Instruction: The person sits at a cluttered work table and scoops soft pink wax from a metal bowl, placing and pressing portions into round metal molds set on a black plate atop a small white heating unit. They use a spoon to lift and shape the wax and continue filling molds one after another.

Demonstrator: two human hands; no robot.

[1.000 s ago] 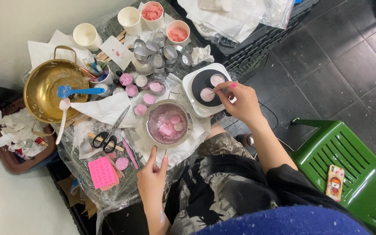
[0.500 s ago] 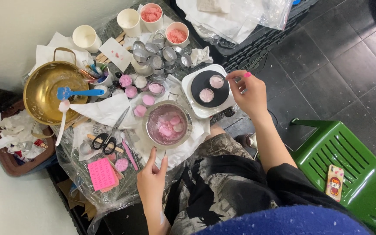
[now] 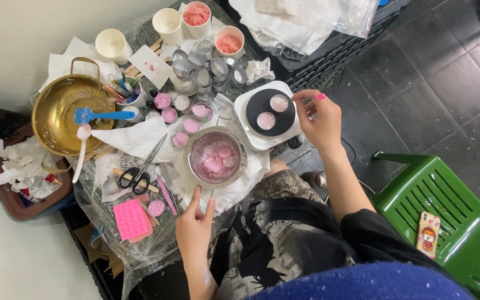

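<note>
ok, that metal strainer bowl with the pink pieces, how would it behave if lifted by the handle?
The strainer bowl is probably light, being thin metal. Its thin handle, pinched by the left hand, sits at one edge, so the bowl would likely tip away from it. The pink pieces lie loose inside and could slide or spill. The right hand is over at the hotplate, giving no support.

tins (image 3: 198, 66) and cups (image 3: 168, 25) crowd the back, bare floor (image 3: 418, 72) beside hot plate (image 3: 268, 114)

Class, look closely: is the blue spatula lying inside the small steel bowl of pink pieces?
No, the blue spatula rests across the brass pot, apart from the steel bowl.
</note>
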